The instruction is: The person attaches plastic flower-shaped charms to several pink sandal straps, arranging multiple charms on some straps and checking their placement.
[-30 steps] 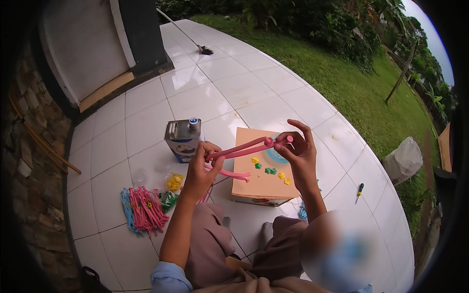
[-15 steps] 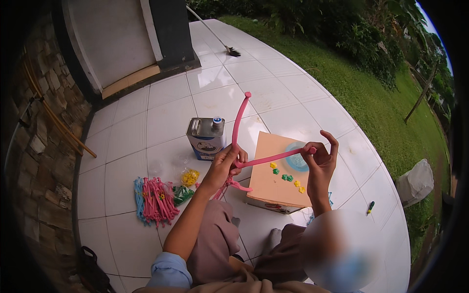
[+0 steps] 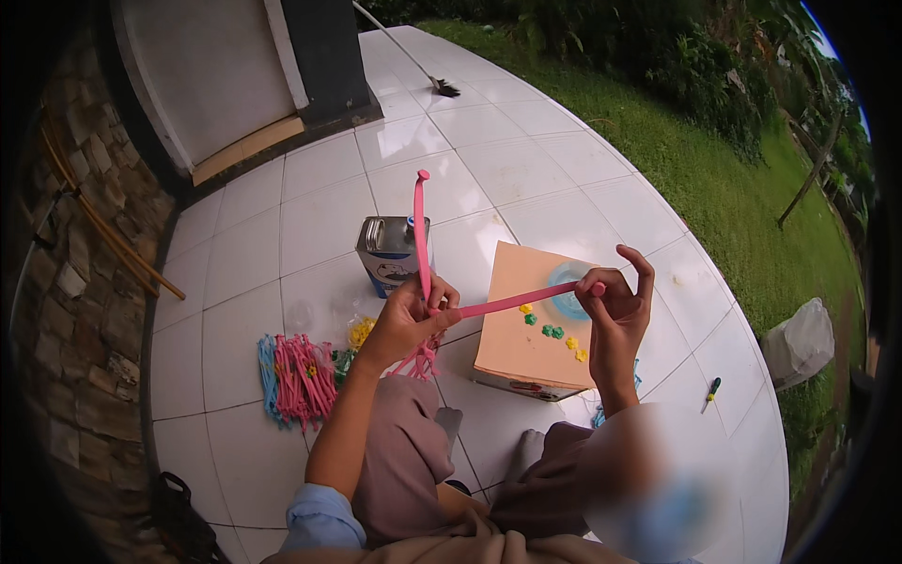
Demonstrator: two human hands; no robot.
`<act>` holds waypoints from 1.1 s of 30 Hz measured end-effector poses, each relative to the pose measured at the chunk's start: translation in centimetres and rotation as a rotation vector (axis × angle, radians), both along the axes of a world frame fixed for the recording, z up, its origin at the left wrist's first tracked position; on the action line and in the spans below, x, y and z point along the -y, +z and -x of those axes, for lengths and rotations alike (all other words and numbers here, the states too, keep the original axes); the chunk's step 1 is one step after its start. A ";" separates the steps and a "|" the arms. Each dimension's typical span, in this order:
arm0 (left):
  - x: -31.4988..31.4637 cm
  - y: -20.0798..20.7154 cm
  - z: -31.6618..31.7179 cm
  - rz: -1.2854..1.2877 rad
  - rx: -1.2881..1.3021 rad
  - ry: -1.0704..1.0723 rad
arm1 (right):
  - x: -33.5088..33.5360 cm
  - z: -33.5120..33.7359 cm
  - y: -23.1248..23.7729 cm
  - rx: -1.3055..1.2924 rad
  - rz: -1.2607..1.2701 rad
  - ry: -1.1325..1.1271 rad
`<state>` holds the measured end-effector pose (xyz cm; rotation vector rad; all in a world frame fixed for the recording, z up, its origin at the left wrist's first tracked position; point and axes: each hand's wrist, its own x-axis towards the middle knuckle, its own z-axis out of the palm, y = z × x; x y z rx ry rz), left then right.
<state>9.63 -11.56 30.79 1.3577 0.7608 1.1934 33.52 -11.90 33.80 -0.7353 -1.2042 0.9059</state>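
Over the gap between my knees and the box, my left hand (image 3: 412, 321) pinches a pink strap (image 3: 517, 302) with round knobbed ends. One length rises from this hand to a knob above, and the other runs across to the right. At that right end, my right hand (image 3: 615, 310) grips the strap beside its knob, index finger raised. More pink pieces (image 3: 421, 362) hang below my left hand; how they join is hidden. Under the right-hand stretch stands a cardboard box (image 3: 512, 338) bearing yellow and green flower-shaped pieces (image 3: 552, 331) and a clear blue round dish (image 3: 569, 299).
To the left lie a bundle of pink and blue knobbed straps (image 3: 303, 378) and a bag of yellow pieces (image 3: 360, 331). A metal can (image 3: 385, 258) stands behind my left hand. A screwdriver (image 3: 711, 395) lies on the tiles at right, near a white sack (image 3: 799, 341).
My left hand has shifted slightly left, and the upright length of strap has swung left with it. The pink pieces below also moved left. My right hand keeps its hold.
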 end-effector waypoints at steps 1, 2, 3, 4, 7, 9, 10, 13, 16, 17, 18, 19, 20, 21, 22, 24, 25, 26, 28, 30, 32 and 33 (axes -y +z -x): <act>-0.1 0.3 0.1 -0.036 -0.002 0.040 | -0.1 -0.1 0.1 0.031 -0.013 0.005; -0.2 0.5 0.2 0.032 0.060 0.064 | -0.5 -0.2 0.2 0.043 0.000 0.032; -0.4 0.2 0.6 0.043 0.012 0.109 | -1.0 -0.5 0.0 0.048 0.038 0.049; -0.6 -0.3 0.7 0.069 -0.055 0.152 | -1.6 -1.0 -1.0 0.125 0.092 0.022; -1.6 -2.7 0.6 0.041 -0.182 0.154 | -4.6 -4.1 -6.2 0.585 0.225 -0.050; -2.1 -3.6 0.1 0.003 -0.239 0.102 | -5.5 -6.5 -10.2 0.702 0.323 -0.003; -2.4 -3.6 -0.4 -0.016 -0.241 0.124 | -5.5 -7.7 -12.1 0.901 0.300 0.017; -2.1 -3.3 -1.3 0.030 -0.211 0.156 | -5.6 -9.2 -13.6 1.021 0.366 -0.038; -2.3 -4.3 -1.3 0.207 -0.256 0.064 | -5.5 -10.4 -13.1 0.980 0.504 -0.154; -2.2 -4.6 -1.5 0.234 -0.256 0.053 | -5.1 -10.8 -13.6 0.957 0.553 -0.128; -2.2 -4.8 -1.8 0.272 -0.212 0.036 | -4.7 -10.9 -14.2 0.959 0.583 -0.121; -2.3 -5.0 -2.1 0.311 -0.168 0.021 | -4.4 -10.9 -15.1 1.029 0.554 -0.054; -2.7 -5.0 -2.2 0.343 -0.197 -0.020 | -4.1 -10.9 -15.6 1.097 0.511 0.006; -2.6 -5.3 -2.2 0.356 -0.195 -0.027 | -3.6 -10.8 -16.2 1.099 0.527 0.007; -2.4 -5.8 -2.3 0.406 -0.205 -0.086 | -3.1 -10.6 -17.0 1.104 0.483 0.011; -2.9 -6.0 -2.7 0.461 -0.239 -0.147 | -3.2 -10.8 -17.7 1.155 0.420 0.014; -3.0 -6.1 -3.0 0.454 -0.241 -0.148 | -3.2 -11.1 -18.0 1.154 0.415 0.007; -3.0 -6.1 -3.2 0.483 -0.219 -0.143 | -3.1 -11.0 -18.1 1.179 0.383 -0.018; -3.0 -6.4 -3.6 0.553 -0.128 -0.120 | -3.4 -10.8 -18.3 1.202 0.349 -0.044; -3.2 -6.8 -3.6 0.603 -0.053 -0.129 | -3.9 -10.5 -17.8 1.087 0.430 0.079; -3.1 -6.7 -3.7 0.646 0.028 -0.135 | -3.8 -10.2 -17.2 1.094 0.432 0.058; -3.1 -6.3 -3.8 0.642 0.074 -0.196 | -4.0 -9.6 -16.3 1.097 0.427 0.044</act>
